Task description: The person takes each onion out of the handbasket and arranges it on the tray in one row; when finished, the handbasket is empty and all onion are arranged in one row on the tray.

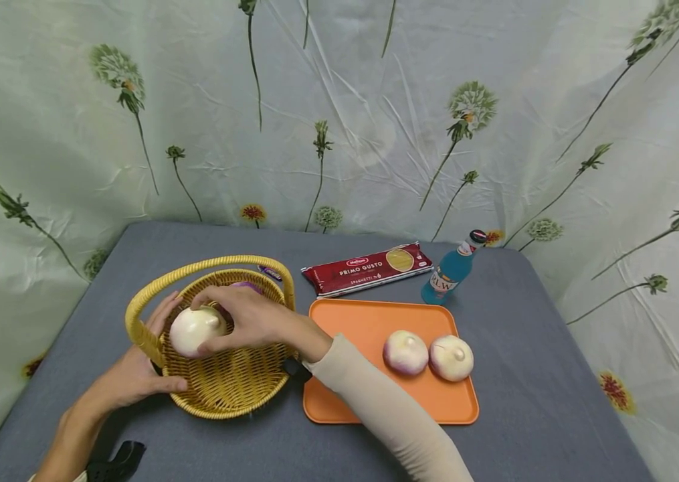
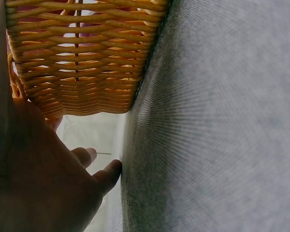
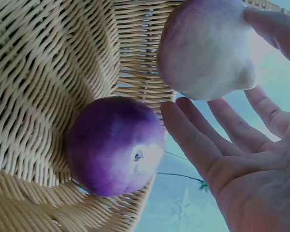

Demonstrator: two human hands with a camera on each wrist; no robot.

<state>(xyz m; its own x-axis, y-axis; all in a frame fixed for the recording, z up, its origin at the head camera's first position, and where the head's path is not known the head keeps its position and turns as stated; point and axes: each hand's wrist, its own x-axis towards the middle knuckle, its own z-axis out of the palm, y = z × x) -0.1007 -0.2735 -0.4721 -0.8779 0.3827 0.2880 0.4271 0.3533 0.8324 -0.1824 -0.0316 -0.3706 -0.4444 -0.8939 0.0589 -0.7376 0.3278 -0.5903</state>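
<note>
My right hand point(image 1: 249, 318) holds a white and purple turnip point(image 1: 195, 331) between thumb and fingers, over the yellow wicker basket point(image 1: 227, 388). In the right wrist view this turnip point(image 3: 205, 50) is above the fingers, with the thumb at its upper side. A purple turnip point(image 3: 115, 147) lies inside the basket; the head view shows just a little of it behind my right hand. My left hand point(image 1: 128, 378) is at the basket's left side, thumb in front and fingers beyond the handle. Its fingers point(image 2: 108, 176) look extended and spread in the left wrist view.
Two more turnips point(image 1: 405, 353) lie on an orange tray point(image 1: 345, 321) right of the basket. Behind the tray are a red spaghetti pack point(image 1: 369, 269) and a blue bottle point(image 1: 450, 271). A small purple package point(image 1: 269, 272) shows at the basket's back rim.
</note>
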